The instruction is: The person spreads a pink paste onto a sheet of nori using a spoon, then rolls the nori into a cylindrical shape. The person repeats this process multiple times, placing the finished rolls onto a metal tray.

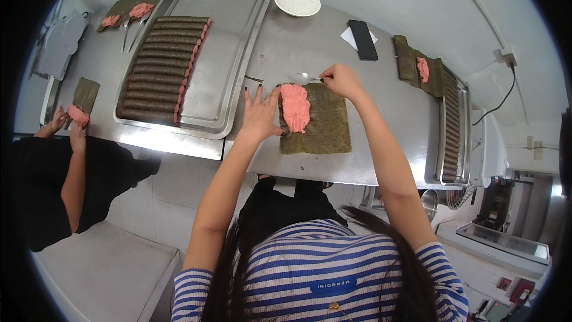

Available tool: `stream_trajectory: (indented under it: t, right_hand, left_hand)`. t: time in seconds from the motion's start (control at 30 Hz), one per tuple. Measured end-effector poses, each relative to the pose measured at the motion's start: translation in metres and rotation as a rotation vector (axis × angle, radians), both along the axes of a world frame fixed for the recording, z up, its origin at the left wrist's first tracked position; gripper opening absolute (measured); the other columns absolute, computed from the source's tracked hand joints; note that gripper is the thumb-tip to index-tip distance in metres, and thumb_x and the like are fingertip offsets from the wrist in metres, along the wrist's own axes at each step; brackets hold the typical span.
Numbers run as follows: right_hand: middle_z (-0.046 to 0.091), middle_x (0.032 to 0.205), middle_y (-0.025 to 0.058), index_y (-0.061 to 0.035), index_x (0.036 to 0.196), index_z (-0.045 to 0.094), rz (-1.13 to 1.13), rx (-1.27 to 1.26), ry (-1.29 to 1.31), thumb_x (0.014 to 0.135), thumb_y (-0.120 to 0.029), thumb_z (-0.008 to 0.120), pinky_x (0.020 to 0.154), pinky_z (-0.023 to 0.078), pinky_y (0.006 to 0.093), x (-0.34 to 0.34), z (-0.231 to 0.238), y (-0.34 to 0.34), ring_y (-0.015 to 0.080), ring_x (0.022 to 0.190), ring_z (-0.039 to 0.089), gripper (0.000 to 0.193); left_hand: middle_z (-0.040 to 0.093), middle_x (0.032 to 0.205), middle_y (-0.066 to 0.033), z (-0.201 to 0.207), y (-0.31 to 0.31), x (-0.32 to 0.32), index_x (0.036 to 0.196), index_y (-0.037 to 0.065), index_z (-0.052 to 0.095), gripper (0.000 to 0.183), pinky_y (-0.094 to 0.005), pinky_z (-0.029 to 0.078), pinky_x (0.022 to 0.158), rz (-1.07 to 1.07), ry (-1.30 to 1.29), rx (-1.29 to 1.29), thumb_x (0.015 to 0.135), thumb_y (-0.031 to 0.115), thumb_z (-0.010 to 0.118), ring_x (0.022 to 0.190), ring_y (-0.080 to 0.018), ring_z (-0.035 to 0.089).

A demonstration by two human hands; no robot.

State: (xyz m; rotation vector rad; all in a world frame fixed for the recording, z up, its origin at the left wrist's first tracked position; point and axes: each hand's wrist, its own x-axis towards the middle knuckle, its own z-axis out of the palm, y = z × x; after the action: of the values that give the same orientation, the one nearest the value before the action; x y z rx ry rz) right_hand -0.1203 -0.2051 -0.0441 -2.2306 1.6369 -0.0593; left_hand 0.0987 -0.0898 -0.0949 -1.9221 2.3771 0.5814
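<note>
Your right hand is closed in a pinch around the handle of a metal spoon, whose bowl points left just beyond the far edge of the nori sheet. Your left hand is open, fingers spread and palm down, with nothing gripped; its thumb reaches the sheet's left edge and its fingertips lie near the upper left corner. The sheet lies flat on the metal desk in front of you, between your forearms. A block of pink paste covers its upper left part, leaving the right side and near strip bare.

A thin nori scrap lies just beyond your left fingertips. Farther left, a big metal tray holds a column of nori rolls, side by side, pink showing at their right ends. Beyond your hands stands a white bowl; to its right, a black phone lies partly over white paper.

Near the right end, more nori carries a pink mound, overlapping the far end of a second tray of rolls. At far left, a co-worker's hands are at another paste-topped sheet.
</note>
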Motion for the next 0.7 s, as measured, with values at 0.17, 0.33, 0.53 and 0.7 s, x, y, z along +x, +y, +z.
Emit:
stream_trajectory:
  t: [0.17, 0.33, 0.53, 0.7]
  right_hand:
    - [0.07, 0.092, 0.0118, -0.018, 0.093, 0.076, 0.001, -0.011, 0.162, 0.077, -0.015, 0.061, 0.075, 0.053, 0.0414, -0.001, 0.011, 0.018, 0.0321, 0.084, 0.067, 0.023]
    - [0.07, 0.091, 0.0126, -0.0189, 0.097, 0.075, -0.007, -0.143, 0.26, 0.08, -0.015, 0.059, 0.074, 0.053, 0.0428, -0.004, 0.002, 0.026, 0.0326, 0.084, 0.067, 0.024]
    - [0.068, 0.091, 0.0126, -0.0166, 0.1, 0.073, 0.204, -0.096, 0.173, 0.079, -0.008, 0.054, 0.075, 0.051, 0.0434, -0.006, 0.025, 0.059, 0.0316, 0.085, 0.065, 0.03]
    - [0.066, 0.094, 0.0119, -0.0157, 0.105, 0.072, 0.286, 0.019, 0.185, 0.075, -0.005, 0.055, 0.074, 0.051, 0.0432, 0.001, 0.025, 0.097, 0.031, 0.085, 0.065, 0.036]
  left_hand:
    - [0.039, 0.148, -0.0068, -0.002, 0.001, 0.0, 0.148, 0.008, 0.018, 0.123, -0.0595, 0.008, 0.114, 0.004, 0.001, -0.008, 0.053, 0.043, 0.088, 0.142, -0.0352, 0.024]
    - [0.039, 0.148, -0.0077, -0.001, 0.001, -0.001, 0.148, 0.008, 0.018, 0.122, -0.0607, 0.009, 0.113, -0.012, 0.005, -0.015, 0.054, 0.042, 0.087, 0.142, -0.0358, 0.024]
    - [0.039, 0.148, -0.0082, -0.007, 0.002, 0.004, 0.149, 0.009, 0.017, 0.121, -0.0613, 0.009, 0.113, -0.009, 0.042, -0.012, 0.055, 0.042, 0.087, 0.141, -0.0367, 0.024]
    - [0.037, 0.149, -0.009, -0.004, 0.001, 0.003, 0.15, 0.009, 0.013, 0.123, -0.0616, 0.008, 0.113, -0.034, 0.02, 0.013, 0.056, 0.043, 0.086, 0.142, -0.0375, 0.022]
